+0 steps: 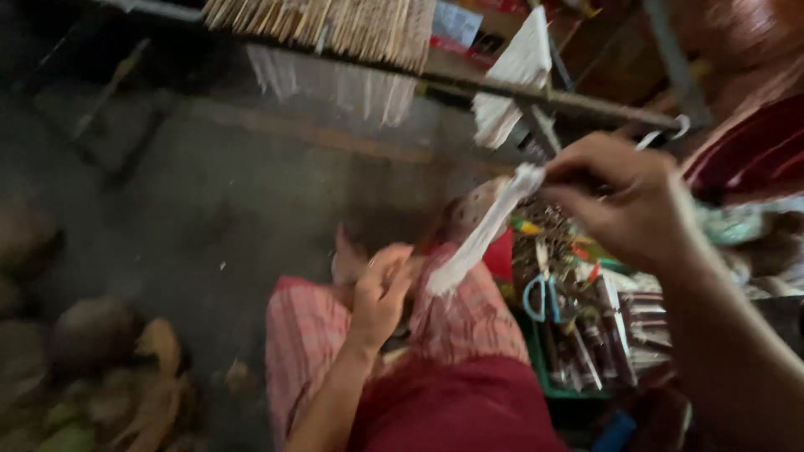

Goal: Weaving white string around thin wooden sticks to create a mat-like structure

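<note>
My right hand [624, 197] is raised at the right and grips the top end of a bundle of white threads [481, 234]. The bundle hangs down and to the left toward my lap. My left hand [381, 293] rests on my knee over pink checked cloth [314, 335], fingers curled beside the lower end of the threads; whether it pinches them I cannot tell. Above, more white threads [511, 75] hang from a dark bar [536, 96].
A straw-coloured mat or reed row [335, 25] with a white fringe hangs at the top. A green tray [586, 326] at the right holds spools, sticks and blue-handled scissors [540, 297]. Coconut husks [109, 351] lie on the dark floor at the lower left.
</note>
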